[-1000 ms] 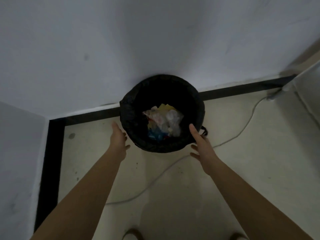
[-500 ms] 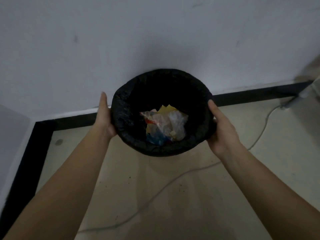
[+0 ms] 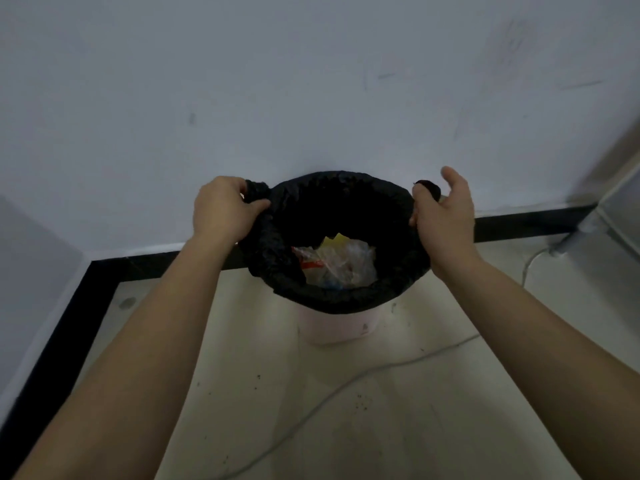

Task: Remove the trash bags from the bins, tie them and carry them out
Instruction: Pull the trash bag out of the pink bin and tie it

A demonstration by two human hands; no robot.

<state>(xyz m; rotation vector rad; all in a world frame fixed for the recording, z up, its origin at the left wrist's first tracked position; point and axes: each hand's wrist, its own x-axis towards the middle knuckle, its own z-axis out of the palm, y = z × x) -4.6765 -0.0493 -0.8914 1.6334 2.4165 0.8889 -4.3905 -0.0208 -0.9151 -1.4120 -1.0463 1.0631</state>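
A: How is the trash bag being held?

B: Its rolled black rim is bunched in both fists. The left hand is closed on a gathered fold at one side; the right hand is pinched on the opposite fold, thumb and forefinger clamped, the other fingers spread loose.

A: And where is the bag itself?

B: It is hung between the two grips, mouth wide open, and appears partly lifted out of the pale bin, which is seen just below it on the floor by the wall. Crumpled wrappers can be seen at the bottom, below both grips.

A: What could be expected to go wrong?

B: The right-hand pinch looks slight (only a small knot of plastic is caught), so the fold could be lost under load and the mouth tipped, spilling wrappers. The bin might also be dragged up if the bag is stuck inside. The white cable lies below the arms and could be snagged underfoot.
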